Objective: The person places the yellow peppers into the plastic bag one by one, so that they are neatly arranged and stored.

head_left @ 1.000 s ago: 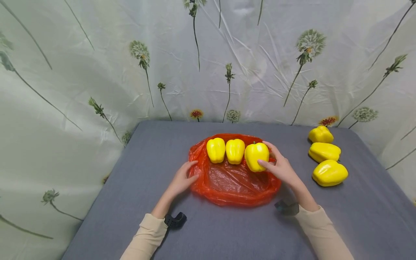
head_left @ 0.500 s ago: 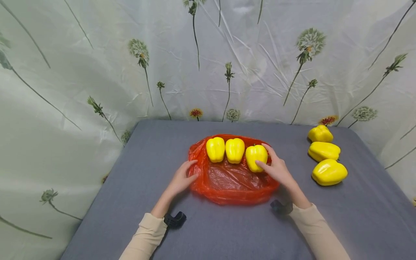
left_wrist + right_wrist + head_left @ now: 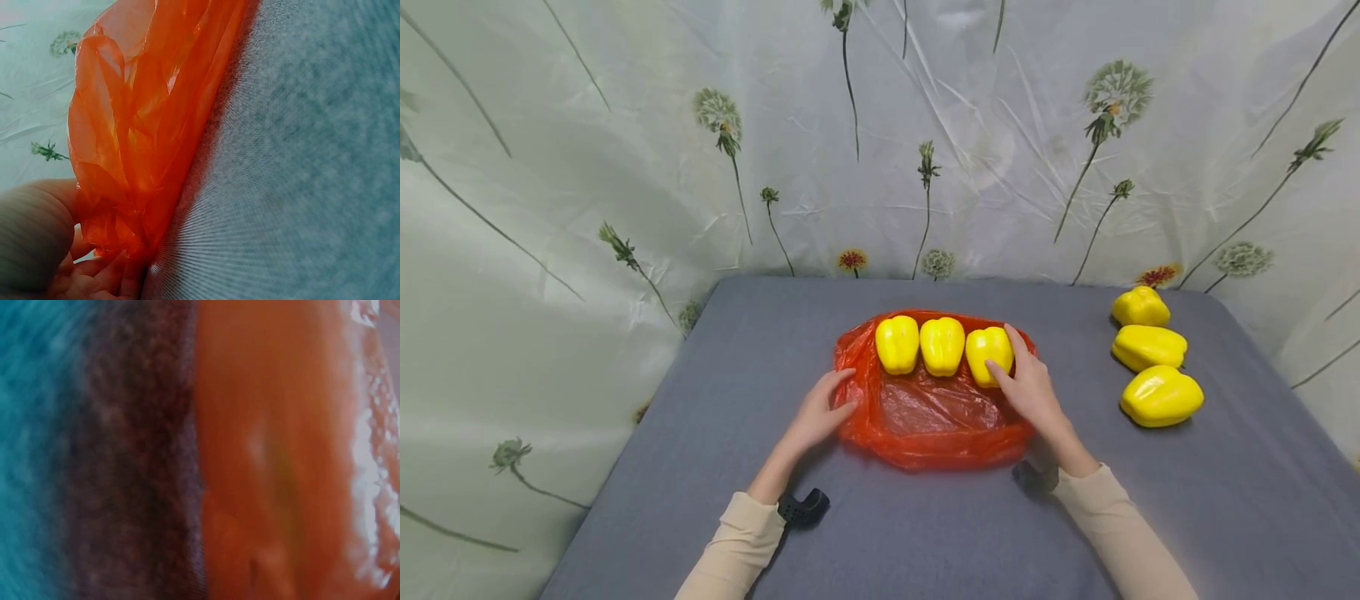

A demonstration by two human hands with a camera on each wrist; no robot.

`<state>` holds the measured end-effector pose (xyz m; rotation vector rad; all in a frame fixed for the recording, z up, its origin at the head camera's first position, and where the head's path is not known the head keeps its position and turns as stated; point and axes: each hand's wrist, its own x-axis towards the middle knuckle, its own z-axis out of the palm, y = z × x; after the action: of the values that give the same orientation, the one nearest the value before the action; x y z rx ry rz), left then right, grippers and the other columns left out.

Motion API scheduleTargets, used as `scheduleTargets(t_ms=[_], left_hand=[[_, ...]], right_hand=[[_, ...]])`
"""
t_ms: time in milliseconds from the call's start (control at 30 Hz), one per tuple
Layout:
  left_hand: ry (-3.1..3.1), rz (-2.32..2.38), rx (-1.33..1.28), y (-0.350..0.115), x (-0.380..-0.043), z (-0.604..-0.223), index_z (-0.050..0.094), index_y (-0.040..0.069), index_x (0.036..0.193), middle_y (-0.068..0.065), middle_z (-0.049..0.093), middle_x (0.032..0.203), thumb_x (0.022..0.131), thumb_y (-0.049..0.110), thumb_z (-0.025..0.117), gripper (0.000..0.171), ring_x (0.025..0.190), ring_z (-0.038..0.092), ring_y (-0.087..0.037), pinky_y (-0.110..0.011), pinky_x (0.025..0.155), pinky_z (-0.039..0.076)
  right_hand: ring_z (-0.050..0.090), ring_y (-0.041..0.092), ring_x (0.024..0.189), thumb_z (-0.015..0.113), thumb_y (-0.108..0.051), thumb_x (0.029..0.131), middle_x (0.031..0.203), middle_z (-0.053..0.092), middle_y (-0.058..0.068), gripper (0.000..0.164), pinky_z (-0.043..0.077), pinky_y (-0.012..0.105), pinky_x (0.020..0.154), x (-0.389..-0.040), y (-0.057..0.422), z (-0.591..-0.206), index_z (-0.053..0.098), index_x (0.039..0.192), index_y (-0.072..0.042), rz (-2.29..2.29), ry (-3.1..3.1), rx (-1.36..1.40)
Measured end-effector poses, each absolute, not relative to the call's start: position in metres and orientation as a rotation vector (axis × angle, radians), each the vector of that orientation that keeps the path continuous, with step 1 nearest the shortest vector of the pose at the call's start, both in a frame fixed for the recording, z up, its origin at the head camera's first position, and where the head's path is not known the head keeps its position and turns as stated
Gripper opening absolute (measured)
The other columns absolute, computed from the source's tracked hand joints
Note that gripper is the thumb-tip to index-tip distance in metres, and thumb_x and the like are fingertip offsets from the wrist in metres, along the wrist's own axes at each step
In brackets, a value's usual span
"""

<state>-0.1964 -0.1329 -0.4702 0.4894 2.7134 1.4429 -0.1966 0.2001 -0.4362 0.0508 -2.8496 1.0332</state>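
Observation:
A red plastic bag [image 3: 940, 446] lies spread open on the table. Inside it, along the far side, two yellow bell peppers [image 3: 897, 345] [image 3: 942, 347] stand side by side. To their right is a third bell pepper [image 3: 987, 354], which my right hand [image 3: 1033, 392] holds between thumb and fingers. My left hand [image 3: 815, 417] grips the bag's left edge. In the left wrist view, the thumb and fingers of that hand [image 3: 37, 234] are against the gathered plastic [image 3: 134, 162]. The right wrist view is blurred and filled mostly by the orange-looking bag [image 3: 275, 456].
Three more yellow bell peppers [image 3: 1141, 307] [image 3: 1150, 347] [image 3: 1162, 397] lie in a row on the right side of the grey-covered table [image 3: 715, 375]. A curtain with printed dandelions [image 3: 820, 150] hangs behind and to the left of the table.
My right hand has moved left with the bell pepper, setting it closer to the two in the bag. The bag's right side has shifted slightly inward. My left hand stays put.

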Motion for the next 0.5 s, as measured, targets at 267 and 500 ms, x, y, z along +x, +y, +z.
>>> scheduleTargets(t_ms=[267, 500], left_hand=[[2.709, 1.435, 0.485, -0.132, -0.196, -0.469, 0.046, 0.008, 0.136, -0.02, 0.046, 0.139, 0.086, 0.015, 0.062, 0.053, 0.132, 0.041, -0.037, -0.055, 0.109, 0.034], [2.721, 1.436, 0.494, -0.133, -0.197, -0.471, 0.047, 0.007, 0.136, -0.021, 0.045, 0.139, 0.087, 0.015, 0.062, 0.052, 0.131, 0.042, -0.038, -0.056, 0.108, 0.034]], right_hand=[[0.044, 0.042, 0.121, 0.061, -0.026, 0.09, 0.141, 0.04, 0.026, 0.075, 0.039, 0.061, 0.1, -0.194, 0.208, -0.426, 0.019, 0.15, -0.011, 0.998, -2.934, 0.223], [0.047, 0.04, 0.117, 0.069, -0.014, 0.083, 0.14, 0.041, 0.025, 0.08, 0.045, 0.056, 0.096, -0.192, 0.213, -0.425, 0.023, 0.148, -0.007, 0.993, -2.923, 0.313]])
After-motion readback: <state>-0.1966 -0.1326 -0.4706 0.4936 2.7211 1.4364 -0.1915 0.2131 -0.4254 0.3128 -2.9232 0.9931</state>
